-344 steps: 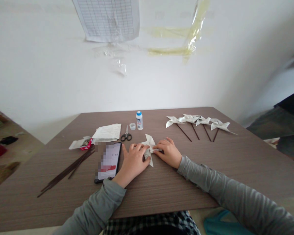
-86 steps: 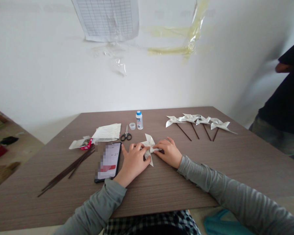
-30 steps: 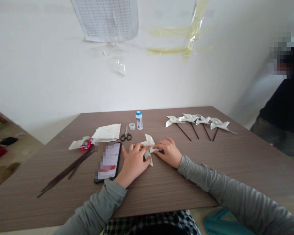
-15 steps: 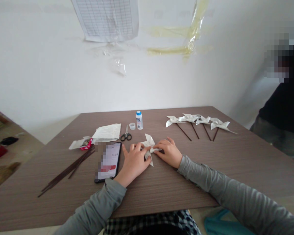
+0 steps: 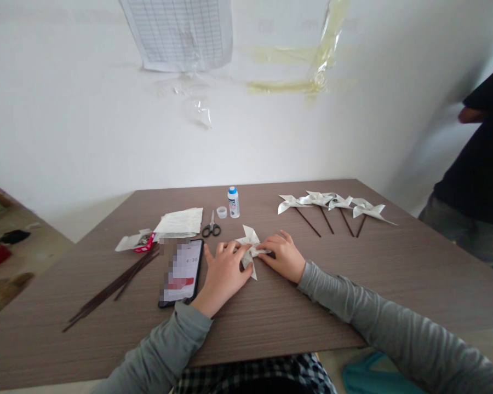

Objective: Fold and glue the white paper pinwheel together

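Note:
A white paper pinwheel [image 5: 250,236] lies on the table in front of me, its blades folded in toward the middle. My left hand [image 5: 227,268] presses on it from the left, fingers over the centre and thumb at the lower blade. From the right, my right hand [image 5: 285,256] pinches the blade on that side between thumb and fingertips. Both hands partly cover the pinwheel's centre. Just left of my left hand lies a phone [image 5: 187,268] with its screen lit.
Behind my hands are black-handled scissors [image 5: 211,229], a small clear cup [image 5: 222,212] and a blue-capped bottle [image 5: 234,203]. Left are stacked paper [image 5: 179,222], a red box [image 5: 144,243] and dark sticks [image 5: 110,290]. Several pinwheels on sticks [image 5: 339,202] lie back right. A person [image 5: 476,164] stands beyond.
My hands stay almost still on the pinwheel. The person at the right edge has shifted slightly, and the time digits on the phone screen differ.

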Available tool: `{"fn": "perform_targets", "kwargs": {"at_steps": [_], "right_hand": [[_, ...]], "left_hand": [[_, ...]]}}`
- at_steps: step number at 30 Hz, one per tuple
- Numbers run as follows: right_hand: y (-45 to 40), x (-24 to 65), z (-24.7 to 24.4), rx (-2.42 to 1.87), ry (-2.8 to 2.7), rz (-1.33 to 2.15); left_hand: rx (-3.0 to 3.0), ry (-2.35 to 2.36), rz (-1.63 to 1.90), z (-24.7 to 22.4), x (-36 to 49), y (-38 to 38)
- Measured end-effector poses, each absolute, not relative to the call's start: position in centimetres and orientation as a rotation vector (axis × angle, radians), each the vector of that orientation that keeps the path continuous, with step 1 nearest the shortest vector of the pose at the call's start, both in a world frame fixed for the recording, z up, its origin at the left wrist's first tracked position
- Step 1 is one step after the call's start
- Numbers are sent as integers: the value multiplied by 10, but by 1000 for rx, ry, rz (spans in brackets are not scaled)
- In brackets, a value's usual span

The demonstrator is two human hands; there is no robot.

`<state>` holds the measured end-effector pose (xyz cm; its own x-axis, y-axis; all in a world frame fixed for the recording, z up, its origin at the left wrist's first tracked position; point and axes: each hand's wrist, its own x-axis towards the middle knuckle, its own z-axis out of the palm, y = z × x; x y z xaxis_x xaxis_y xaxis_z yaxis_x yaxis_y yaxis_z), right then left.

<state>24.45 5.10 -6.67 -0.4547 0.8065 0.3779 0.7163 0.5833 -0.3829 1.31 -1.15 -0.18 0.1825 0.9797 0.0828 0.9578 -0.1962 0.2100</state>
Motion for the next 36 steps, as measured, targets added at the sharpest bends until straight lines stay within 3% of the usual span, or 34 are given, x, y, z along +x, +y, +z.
{"fn": "perform_targets", "kwargs": {"at_steps": [36], "right_hand": [[53,247,-71,-1193,-2295,214]], "left_hand": [[2313,1941,211,-2,15,-10]]}}
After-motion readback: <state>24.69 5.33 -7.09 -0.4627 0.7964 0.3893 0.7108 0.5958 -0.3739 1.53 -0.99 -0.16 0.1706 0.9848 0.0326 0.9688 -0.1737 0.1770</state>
